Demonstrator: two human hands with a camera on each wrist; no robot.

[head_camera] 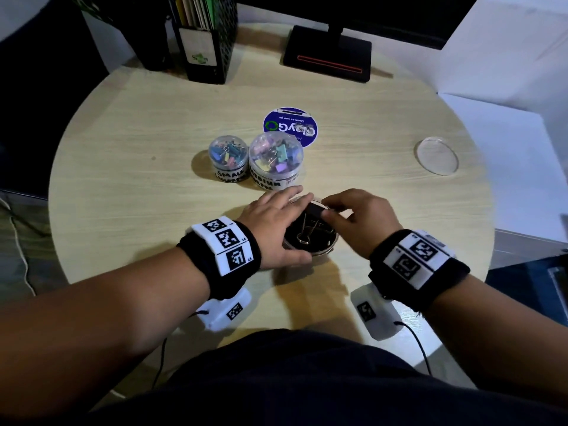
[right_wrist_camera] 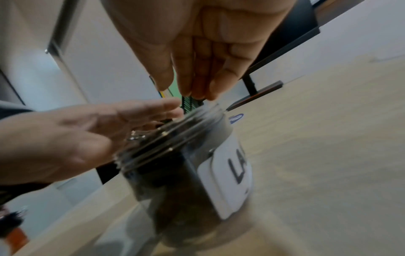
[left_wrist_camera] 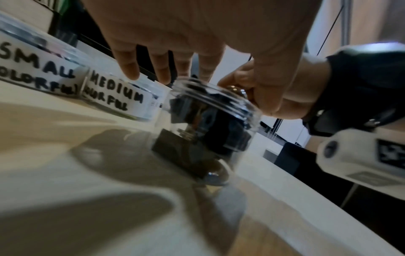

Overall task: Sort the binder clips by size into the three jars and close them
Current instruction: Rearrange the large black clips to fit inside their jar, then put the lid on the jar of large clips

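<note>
An open clear jar [head_camera: 323,255] stands near the table's front edge, holding several large black binder clips [head_camera: 307,233]. Its white label reads "LA" in the right wrist view, on the jar [right_wrist_camera: 230,173]. My left hand [head_camera: 270,218] lies against the jar's left side, fingers straight past the far rim and thumb along the near wall. My right hand [head_camera: 356,215] reaches over the mouth, and its straight fingertips touch the topmost clip. Behind stand the lidded small jar [head_camera: 228,159] and the lidded medium jar [head_camera: 276,162], both full of coloured clips. A clear lid [head_camera: 438,155] lies far right.
A blue round sticker [head_camera: 290,126] lies behind the two jars. At the table's back stand a black monitor base [head_camera: 327,53] and a black file holder [head_camera: 206,38]. White panels border the round table [head_camera: 138,124] on the right.
</note>
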